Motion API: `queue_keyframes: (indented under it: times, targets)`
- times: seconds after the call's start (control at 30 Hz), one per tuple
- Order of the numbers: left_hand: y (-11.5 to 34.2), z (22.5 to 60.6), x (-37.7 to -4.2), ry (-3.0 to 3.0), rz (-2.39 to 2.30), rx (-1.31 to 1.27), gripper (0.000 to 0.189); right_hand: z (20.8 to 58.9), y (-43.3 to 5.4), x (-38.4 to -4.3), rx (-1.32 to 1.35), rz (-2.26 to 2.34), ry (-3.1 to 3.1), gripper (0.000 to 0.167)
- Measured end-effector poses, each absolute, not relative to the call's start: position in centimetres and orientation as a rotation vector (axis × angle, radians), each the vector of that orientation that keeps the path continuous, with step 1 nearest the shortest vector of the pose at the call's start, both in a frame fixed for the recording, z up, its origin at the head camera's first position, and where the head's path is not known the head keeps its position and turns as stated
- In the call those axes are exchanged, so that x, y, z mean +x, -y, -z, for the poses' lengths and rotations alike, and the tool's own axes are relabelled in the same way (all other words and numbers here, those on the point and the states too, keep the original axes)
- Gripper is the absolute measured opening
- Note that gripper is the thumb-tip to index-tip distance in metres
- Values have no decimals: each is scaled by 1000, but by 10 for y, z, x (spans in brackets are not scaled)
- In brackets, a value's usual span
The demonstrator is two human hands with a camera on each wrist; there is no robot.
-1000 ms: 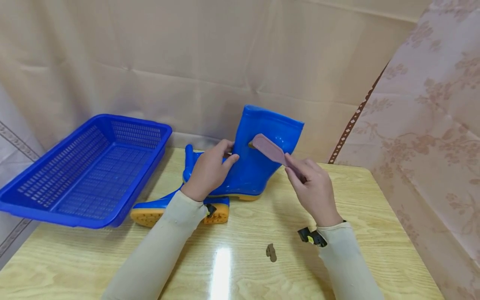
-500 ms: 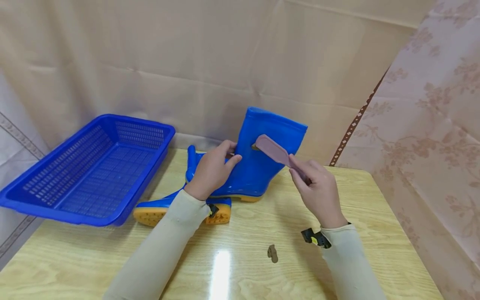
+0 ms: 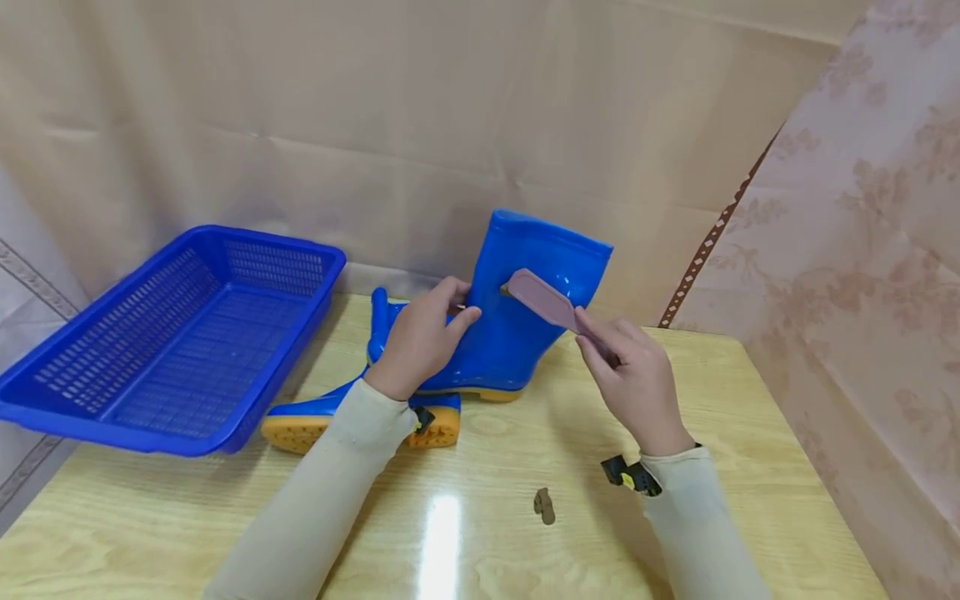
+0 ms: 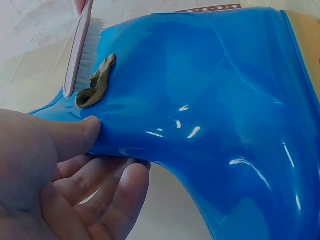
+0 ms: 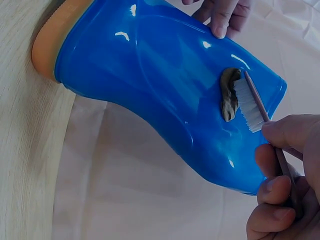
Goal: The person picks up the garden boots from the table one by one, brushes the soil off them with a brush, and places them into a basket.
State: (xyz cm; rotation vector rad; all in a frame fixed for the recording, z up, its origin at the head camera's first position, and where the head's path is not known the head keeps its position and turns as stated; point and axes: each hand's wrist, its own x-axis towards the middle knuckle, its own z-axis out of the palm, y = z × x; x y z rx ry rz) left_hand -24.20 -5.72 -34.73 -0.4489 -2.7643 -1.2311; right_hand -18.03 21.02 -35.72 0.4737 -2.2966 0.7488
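Note:
A blue rubber boot with a yellow sole stands tilted on the table. My left hand pinches the edge of its shaft, thumb in front and fingers behind, as the left wrist view shows. In my right hand is the handle of a pinkish brush, its white bristles against the shaft. The bristles meet the edge of a brown, mud-like smear. From the head view, the brush's back hides most of that smear. Behind my left wrist, a second blue boot lies on its side.
At the left is a blue perforated plastic basket. A small brown lump lies on the wooden table between my forearms. A beige curtain hangs behind the table, and a floral cloth to the right.
The brush has shifted and tilted only slightly against the shaft, covering a little more of the smear in the head view. Both hands keep their grips.

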Motion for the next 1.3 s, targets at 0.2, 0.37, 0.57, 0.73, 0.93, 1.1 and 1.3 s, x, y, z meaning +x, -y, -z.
queue_keyframes:
  times: [0.2, 0.37, 0.57, 0.73, 0.93, 1.1, 1.3]
  targets:
    - [59, 348, -242, 2762, 1238, -431, 40, 357, -208, -182, 487, -757, 2300, 36]
    - [59, 347, -241, 2757, 1235, -425, 40, 356, -206, -183, 482, -763, 2306, 37]
    - [59, 347, -241, 2772, 1250, -417, 40, 358, -208, -184, 479, -756, 2315, 37]
    - [57, 349, -242, 2773, 1254, -440, 41, 361, -210, -184, 486, -747, 2301, 38]
    - [57, 349, -242, 2765, 1242, -446, 40, 362, -209, -185, 495, -738, 2289, 37]
    - [57, 347, -242, 2779, 1242, -442, 40, 364, -208, -185, 490, -718, 2276, 37]
    - [58, 345, -242, 2783, 1237, -415, 40, 360, -207, -185, 508, -702, 2261, 38]
